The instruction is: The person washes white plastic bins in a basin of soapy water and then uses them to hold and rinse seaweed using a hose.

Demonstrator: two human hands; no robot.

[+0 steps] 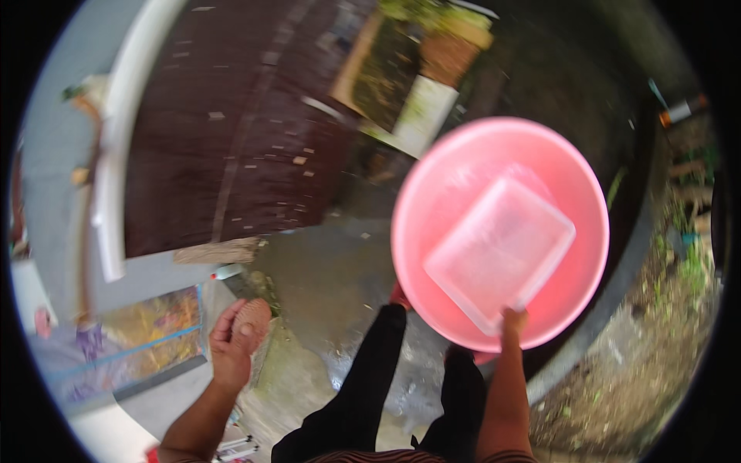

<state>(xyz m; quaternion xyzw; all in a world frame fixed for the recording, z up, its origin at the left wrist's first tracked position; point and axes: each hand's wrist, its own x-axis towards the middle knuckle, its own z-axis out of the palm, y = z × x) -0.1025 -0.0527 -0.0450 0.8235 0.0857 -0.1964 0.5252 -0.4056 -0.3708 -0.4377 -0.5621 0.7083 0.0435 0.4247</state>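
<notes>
My left hand point(230, 356) is raised at the lower left, its thumb resting on a flat, brown, oval object point(255, 320) whose kind I cannot tell. My right hand point(513, 320) grips the lower edge of a translucent rectangular plastic container point(502, 249). That container is tilted within the outline of a large round pink plastic basin point(418, 197), in front of my feet. Whether the container touches the basin's bottom cannot be told. Some of the basin's inside is hidden behind the container.
Wet concrete point(324, 289) lies around my feet. A dark red sheet surface point(243, 139) spans the upper left. Beyond the basin stand a planter box point(359, 63) and a brown pot point(446, 55). A curb point(613, 307) borders soil at right. A bottle point(227, 272) lies near my left hand.
</notes>
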